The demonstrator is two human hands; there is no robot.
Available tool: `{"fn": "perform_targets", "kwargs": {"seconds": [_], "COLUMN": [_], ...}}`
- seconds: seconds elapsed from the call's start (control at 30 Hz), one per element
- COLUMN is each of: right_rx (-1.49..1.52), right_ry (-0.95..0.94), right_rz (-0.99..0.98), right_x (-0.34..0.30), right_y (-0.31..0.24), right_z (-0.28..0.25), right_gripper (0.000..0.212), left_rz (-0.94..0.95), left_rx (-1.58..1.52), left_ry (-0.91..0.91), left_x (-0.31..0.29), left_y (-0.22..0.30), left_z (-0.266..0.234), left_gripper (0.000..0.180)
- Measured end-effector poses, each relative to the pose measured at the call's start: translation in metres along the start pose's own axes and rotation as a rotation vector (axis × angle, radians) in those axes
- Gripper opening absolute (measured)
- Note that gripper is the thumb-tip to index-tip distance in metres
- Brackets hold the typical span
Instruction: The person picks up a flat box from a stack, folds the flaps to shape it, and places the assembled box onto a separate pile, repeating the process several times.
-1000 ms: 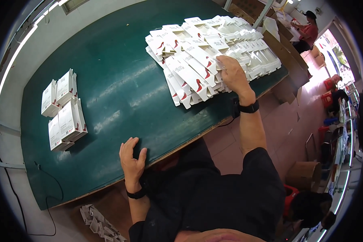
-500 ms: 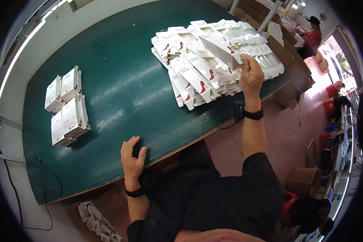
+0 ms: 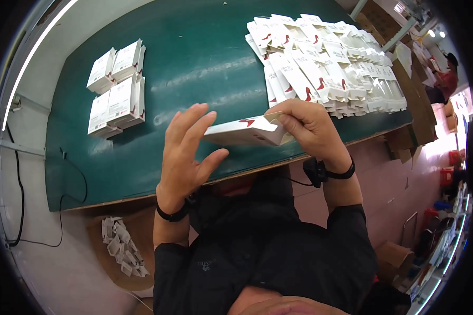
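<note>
A white folding carton [image 3: 242, 134] with a red high-heel print is held up over the table's near edge. My right hand [image 3: 312, 128] pinches its right end, where a flap stands open. My left hand [image 3: 186, 152] is at the carton's left end, fingers spread and thumb apart; whether a fingertip touches it I cannot tell. Beyond my right hand lies a broad heap of similar white cartons [image 3: 320, 65], overlapping one another. At the far left, several closed white boxes [image 3: 122, 100] stand grouped on the green tabletop [image 3: 194, 68].
Below the table's left end, an open brown box [image 3: 100, 247] holds small white pieces [image 3: 123, 249]. A black cable [image 3: 62, 210] hangs over the left table edge. Large brown cardboard [image 3: 420, 113] stands past the right end. A person in red [image 3: 446, 81] is in the far right background.
My right hand has brought the carton from the heap toward me and leftward. My left hand has risen from the table edge to the carton's left end. The view has shifted.
</note>
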State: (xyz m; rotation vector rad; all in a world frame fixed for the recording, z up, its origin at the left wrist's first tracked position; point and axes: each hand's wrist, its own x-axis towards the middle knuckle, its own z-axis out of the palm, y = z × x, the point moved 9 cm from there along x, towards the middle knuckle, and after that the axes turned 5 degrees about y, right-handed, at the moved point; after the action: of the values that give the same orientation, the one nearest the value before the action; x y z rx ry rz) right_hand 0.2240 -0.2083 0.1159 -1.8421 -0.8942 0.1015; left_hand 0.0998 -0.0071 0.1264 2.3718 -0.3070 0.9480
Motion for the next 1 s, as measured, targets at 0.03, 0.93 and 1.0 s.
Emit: {"fn": "perform_targets", "kwargs": {"seconds": [0.03, 0.93, 1.0], "right_rx": [0.004, 0.748, 0.628], "right_ry": [-0.056, 0.098, 0.106], "right_rz": [-0.034, 0.082, 0.064], "right_x": [0.002, -0.004, -0.005], "right_y": [-0.005, 0.026, 0.027], "right_z": [0.012, 0.124, 0.128], "right_gripper": [0.018, 0.085, 0.083], "left_rz": [0.024, -0.564, -0.537], "left_rx": [0.017, -0.74, -0.686], "left_ry": [-0.098, 0.219, 0.201], "left_x": [0.0, -0.072, -0.074], "left_y": [0.002, -0.06, -0.057], "left_z": [0.004, 0.04, 0.045], "left_gripper": [0.05, 0.062, 0.068]}}
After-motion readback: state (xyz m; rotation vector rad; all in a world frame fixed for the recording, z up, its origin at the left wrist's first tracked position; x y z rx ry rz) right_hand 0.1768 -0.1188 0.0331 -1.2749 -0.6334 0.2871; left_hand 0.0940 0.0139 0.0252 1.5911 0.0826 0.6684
